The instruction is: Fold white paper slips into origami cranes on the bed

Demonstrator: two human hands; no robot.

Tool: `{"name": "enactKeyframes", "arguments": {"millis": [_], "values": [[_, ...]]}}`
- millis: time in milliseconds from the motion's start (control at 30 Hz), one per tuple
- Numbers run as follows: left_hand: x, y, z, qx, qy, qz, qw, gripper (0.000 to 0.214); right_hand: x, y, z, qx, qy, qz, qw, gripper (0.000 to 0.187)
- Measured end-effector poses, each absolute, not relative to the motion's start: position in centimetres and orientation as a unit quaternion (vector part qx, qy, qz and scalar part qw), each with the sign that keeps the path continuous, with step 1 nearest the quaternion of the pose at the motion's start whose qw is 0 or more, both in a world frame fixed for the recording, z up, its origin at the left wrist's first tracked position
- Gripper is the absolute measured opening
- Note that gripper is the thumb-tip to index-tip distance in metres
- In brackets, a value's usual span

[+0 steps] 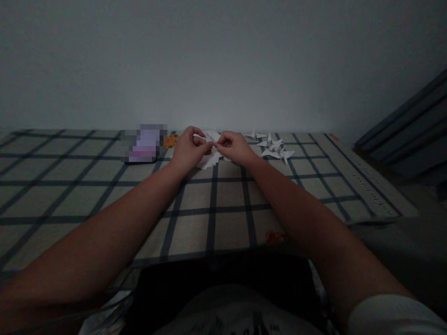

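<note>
My left hand [189, 148] and my right hand [236, 147] meet over the far part of the table, their fingertips pinched together. Between them is a small piece of white folded paper [213, 137], largely hidden by the fingers. Beneath the hands lie more white paper sheets [208, 163], loosely overlapped. To the right of my right hand sits a cluster of pointed white folded-paper cranes [274, 148]. Another folded crane [254, 135] rests just behind them.
A checked tablecloth [230, 195] covers the table, which meets a plain wall [223, 65] at the back. A blurred-out phone [145, 144] lies left of my hands, near an orange printed figure [171, 141]. Dark slatted panels [412, 125] stand at the right.
</note>
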State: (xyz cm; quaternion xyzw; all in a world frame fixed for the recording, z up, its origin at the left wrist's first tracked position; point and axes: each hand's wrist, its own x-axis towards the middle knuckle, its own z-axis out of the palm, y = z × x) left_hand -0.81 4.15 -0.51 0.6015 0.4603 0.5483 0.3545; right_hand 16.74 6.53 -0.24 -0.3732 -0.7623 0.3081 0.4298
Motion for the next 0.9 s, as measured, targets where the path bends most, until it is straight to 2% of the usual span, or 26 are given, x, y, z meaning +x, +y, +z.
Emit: {"name": "enactKeyframes", "arguments": {"millis": [233,433,567,900], "values": [[-0.9,4.5,-1.3,0.589,0.46,0.562,0.355,0.035,17.1,6.9,-0.2,-0.358,-0.783,0.283,0.422,0.021],[-1.0,4.5,-1.0,0.599,0.451,0.561,0.35,0.043,17.4,7.1,-0.3,-0.34,-0.786,0.275,0.437,0.019],[-1.1,4.7,-0.8,0.598,0.433,0.571,0.358,0.041,17.4,7.1,-0.1,-0.342,-0.784,0.278,0.437,0.013],[-1.4,6.0,-0.9,0.651,0.361,0.577,0.336,0.039,17.2,7.9,-0.4,-0.338,-0.619,0.504,0.499,0.014]]}}
